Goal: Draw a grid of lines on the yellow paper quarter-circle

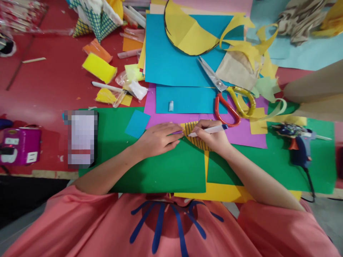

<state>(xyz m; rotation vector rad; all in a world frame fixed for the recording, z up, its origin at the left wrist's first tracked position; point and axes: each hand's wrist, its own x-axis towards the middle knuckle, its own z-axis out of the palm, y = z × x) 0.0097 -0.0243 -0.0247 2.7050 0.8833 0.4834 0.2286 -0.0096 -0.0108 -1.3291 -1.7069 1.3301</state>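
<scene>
My right hand (214,135) is closed around a white marker pen (214,130) with a dark blue end. The pen's tip touches the left part of a small yellow paper piece (195,126) with dark stripes; my right fingers cover some of it. My left hand (159,139) lies flat on the sheets with its fingers stretched toward the piece's left end. A thin purple sliver shows between two left fingers; I cannot tell what it is. Under both hands are green sheets (158,171) and a purple sheet (249,137).
Scissors (219,84) with red and yellow handles lie open beyond my right hand. A glue gun (301,146) rests at the right, a pixelated object (83,139) at the left. Farther back are a yellow paper half-disc (190,34), blue sheets (160,64) and yellow clay packets (99,67).
</scene>
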